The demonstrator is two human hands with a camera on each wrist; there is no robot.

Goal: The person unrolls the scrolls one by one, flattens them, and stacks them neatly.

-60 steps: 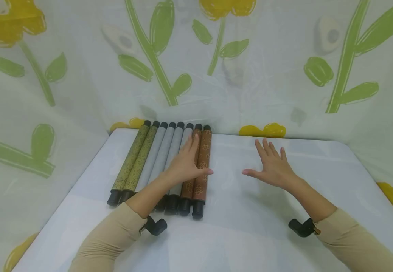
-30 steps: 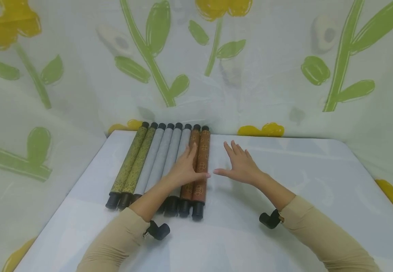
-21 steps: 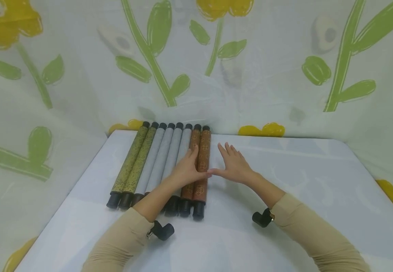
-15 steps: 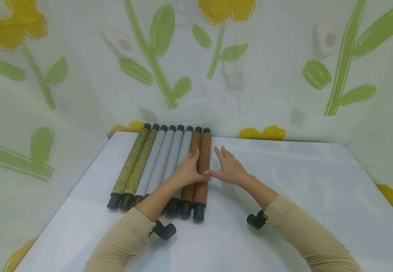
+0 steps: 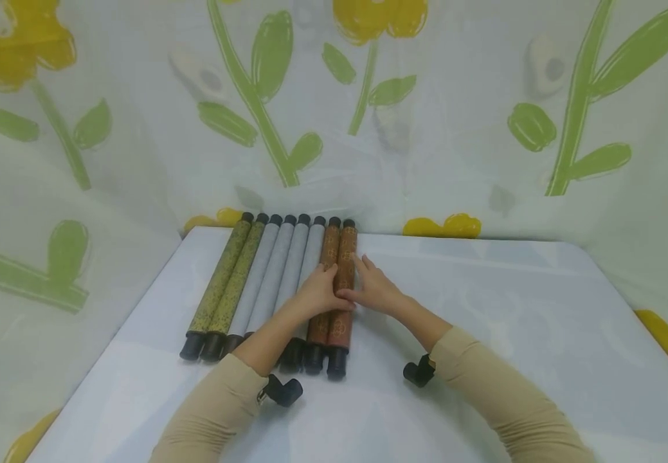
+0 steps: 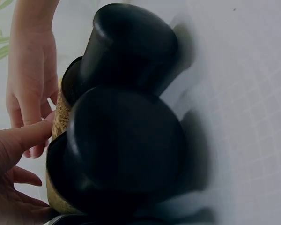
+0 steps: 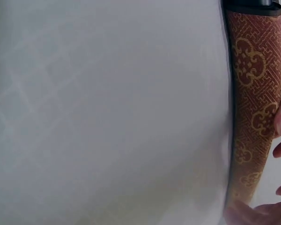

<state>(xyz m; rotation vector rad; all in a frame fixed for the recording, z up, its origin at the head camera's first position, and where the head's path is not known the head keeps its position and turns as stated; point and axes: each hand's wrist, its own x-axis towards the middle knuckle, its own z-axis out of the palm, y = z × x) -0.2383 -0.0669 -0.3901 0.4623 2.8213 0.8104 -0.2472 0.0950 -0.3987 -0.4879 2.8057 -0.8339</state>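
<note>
Eight-odd rolled scrolls lie side by side, several in all, with black end knobs. At the right of the row are two brown scrolls with gold patterns; the outermost brown scroll [image 5: 340, 331] also shows in the right wrist view. My left hand [image 5: 317, 292] lies over the brown pair, its thumb reaching across the outermost one. From the right, my right hand [image 5: 375, 289] meets that same scroll, thumb over its top and fingers extended along its far right side. Black knobs [image 6: 126, 140] fill the left wrist view and hide part of the left fingers.
Grey scrolls [image 5: 270, 276] lie left of the brown ones, then two olive-yellow scrolls [image 5: 220, 283] at the far left. All rest on a white table [image 5: 484, 302]. Behind it hangs a floral curtain [image 5: 455, 141].
My right hand has moved left across the table to the outermost brown scroll. My left hand has lowered slightly over the brown pair. The scrolls have stayed in place.
</note>
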